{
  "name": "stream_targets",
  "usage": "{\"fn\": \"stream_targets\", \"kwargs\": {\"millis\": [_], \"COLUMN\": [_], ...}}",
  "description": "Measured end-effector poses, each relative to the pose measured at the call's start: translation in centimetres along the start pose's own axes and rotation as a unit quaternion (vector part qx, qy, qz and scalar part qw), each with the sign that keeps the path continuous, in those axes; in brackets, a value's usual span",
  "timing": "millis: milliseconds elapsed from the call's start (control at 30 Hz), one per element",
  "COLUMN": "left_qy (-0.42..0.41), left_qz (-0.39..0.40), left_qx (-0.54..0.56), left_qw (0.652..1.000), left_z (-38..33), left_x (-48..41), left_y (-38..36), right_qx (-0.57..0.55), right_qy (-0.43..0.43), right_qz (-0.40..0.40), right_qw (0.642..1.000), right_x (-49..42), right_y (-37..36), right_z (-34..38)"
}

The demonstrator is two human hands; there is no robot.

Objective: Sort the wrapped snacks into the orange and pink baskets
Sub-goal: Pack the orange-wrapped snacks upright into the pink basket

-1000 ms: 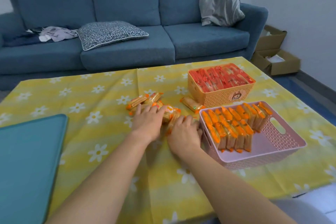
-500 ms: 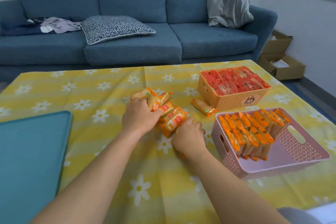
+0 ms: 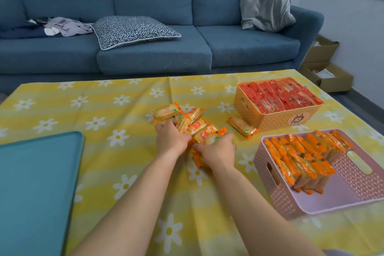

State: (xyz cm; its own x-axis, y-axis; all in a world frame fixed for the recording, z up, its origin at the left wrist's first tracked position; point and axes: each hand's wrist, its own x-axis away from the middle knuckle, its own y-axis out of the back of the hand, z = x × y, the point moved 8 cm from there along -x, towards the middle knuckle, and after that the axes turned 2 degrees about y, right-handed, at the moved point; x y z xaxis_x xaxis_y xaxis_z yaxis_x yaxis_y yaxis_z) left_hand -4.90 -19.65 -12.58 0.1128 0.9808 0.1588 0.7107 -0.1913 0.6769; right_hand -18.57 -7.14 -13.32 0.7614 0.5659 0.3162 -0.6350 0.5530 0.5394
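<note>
Loose pile of wrapped snacks (image 3: 194, 125) sits mid-table on the yellow daisy tablecloth (image 3: 104, 110), left of both baskets. Orange-and-clear wrappers, crackers visible inside. Both hands are on the near edge of the pile. Left hand (image 3: 171, 138) is palm down, fingers curled over the packs on the left side. Right hand (image 3: 217, 149) is just beside it, fingers wrapped around a pack at the near right; another pack pokes out under the wrist. Can't tell how firm either grip is, the fingertips are hidden by the wrappers.

One snack (image 3: 167, 112) lies at the far left edge of the pile, not touched. A single pack (image 3: 242, 127) lies apart to the right, just beside the orange basket (image 3: 276, 119).

Orange basket is far right, packed full of red-wrapped snacks. Pink basket (image 3: 336, 197) is nearer, right side, with orange-wrapped snacks standing on edge in rows at its far end; near end bare.

Teal tray (image 3: 33, 189) is at near left. Blue sofa (image 3: 145, 48) stands behind the table.
</note>
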Motion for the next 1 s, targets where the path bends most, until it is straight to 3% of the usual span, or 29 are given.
{"fn": "stream_targets", "kwargs": {"millis": [133, 267, 467, 733, 900, 1000], "left_qy": [0.072, 0.011, -0.018, 0.05, 0.126, 0.146], "left_qz": [0.013, 0.041, 0.111, 0.148, 0.229, 0.271], "left_qx": [0.127, 0.173, 0.102, 0.164, 0.295, 0.354], "left_qw": [0.989, 0.984, 0.988, 0.974, 0.919, 0.883], "left_z": [1.2, -0.5, -1.1, -0.3, 1.4, 1.2], "left_x": [-1.9, -2.8, -1.6, -0.4, 2.8, 6.4], "left_y": [0.8, 1.9, -1.9, -1.3, 0.0, 0.7], "right_qx": [-0.074, -0.166, -0.181, -0.327, -0.306, -0.262], "right_qy": [-0.043, -0.047, -0.007, -0.071, -0.042, 0.037], "right_qz": [-0.038, -0.091, 0.008, 0.101, 0.176, 0.177], "right_qw": [0.996, 0.981, 0.983, 0.937, 0.935, 0.948], "right_x": [-1.3, -2.7, -3.8, -2.5, 0.5, 2.4], "right_y": [1.5, 3.4, 0.5, 0.0, -0.4, 1.0], "right_z": [-1.5, -1.9, -0.2, -0.7, 0.6, 1.7]}}
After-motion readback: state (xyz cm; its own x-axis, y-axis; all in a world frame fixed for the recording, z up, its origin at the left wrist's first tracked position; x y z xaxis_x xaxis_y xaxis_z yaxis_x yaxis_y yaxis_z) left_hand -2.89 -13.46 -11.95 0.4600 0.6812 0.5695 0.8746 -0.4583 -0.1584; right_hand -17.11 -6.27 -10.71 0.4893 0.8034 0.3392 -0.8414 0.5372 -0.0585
